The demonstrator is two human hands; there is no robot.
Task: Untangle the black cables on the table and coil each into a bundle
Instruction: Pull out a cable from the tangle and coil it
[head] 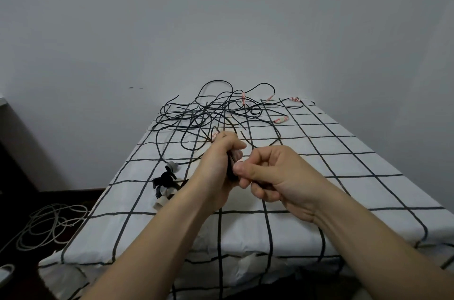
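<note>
1. A plain grey wall (221, 17) fills the upper half of my view.
2. Below it a desk (344, 164) runs from the centre to the bottom edge. It is covered by a white cloth with a black grid.
3. The black cables (211, 113) lie in a loose tangle at the far end of the desk, just above centre frame. Their loops cross one another, and a few rise up against the wall.
4. The right hand (277, 176) reaches in from the lower right. Its fingers are curled into the palm and the thumb presses forward, pinching a dark strand that shows beneath the knuckles.
5. The left hand (216, 172) reaches in from the lower left and meets the right hand at centre frame. Its fingers are clamped round the held cable (231, 169), a short black length gathered upright in the fist. I cannot tell how many turns it has.
6. A pale cord (49, 223) lies in loose rings on the dark floor at lower left.
7. A small dark bundle (165, 180) rests on the desk, just left of the left wrist, with pale scraps beside it.
8. White tags (281, 119) with red print wrap several cable ends at the right side of the tangle.
</note>
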